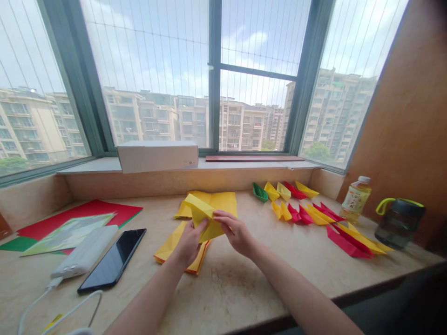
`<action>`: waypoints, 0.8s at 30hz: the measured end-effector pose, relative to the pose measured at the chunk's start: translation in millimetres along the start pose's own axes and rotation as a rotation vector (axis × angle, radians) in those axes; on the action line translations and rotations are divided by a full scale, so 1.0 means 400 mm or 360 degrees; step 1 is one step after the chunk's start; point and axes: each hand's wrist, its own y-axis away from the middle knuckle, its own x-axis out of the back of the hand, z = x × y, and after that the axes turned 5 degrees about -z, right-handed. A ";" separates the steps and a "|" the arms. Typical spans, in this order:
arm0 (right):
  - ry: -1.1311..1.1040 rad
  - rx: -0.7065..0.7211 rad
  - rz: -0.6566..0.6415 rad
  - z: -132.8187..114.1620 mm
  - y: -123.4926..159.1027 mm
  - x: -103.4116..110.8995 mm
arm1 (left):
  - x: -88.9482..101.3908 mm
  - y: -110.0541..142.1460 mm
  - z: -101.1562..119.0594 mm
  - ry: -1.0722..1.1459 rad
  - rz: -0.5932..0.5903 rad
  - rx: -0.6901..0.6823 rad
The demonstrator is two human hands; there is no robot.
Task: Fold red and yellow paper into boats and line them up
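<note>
A partly folded sheet of yellow paper (203,209) is held up between both hands over the counter. My left hand (190,242) grips its lower left part, thumb on the near face. On the right edge, the fingers of my right hand (233,230) are closed around the paper. Beneath my left hand lies a stack of folded yellow and orange paper (171,244). Behind the held piece rest more yellow sheets (223,200), creased and partly hidden by it.
Folded paper boats, among them a green boat (260,192) and a pink boat (349,242), stand at right near a drink bottle (356,197) and a dark cup (400,223). Leftward lie red sheets (122,210), a power bank (85,251) and a phone (113,260). A white box (157,157) sits on the sill.
</note>
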 end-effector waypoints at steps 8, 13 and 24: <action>-0.0461 -0.0512 -0.0008 0.026 0.000 0.033 | -0.001 0.028 0.018 -0.0047 -0.0217 0.0048; -0.0624 -0.0554 -0.0082 0.032 -0.010 0.059 | 0.014 0.016 0.014 -0.0127 -0.0101 -0.0095; -0.0837 -0.0847 0.0165 0.056 -0.018 0.089 | 0.043 -0.011 0.032 -0.0073 0.0044 -0.0274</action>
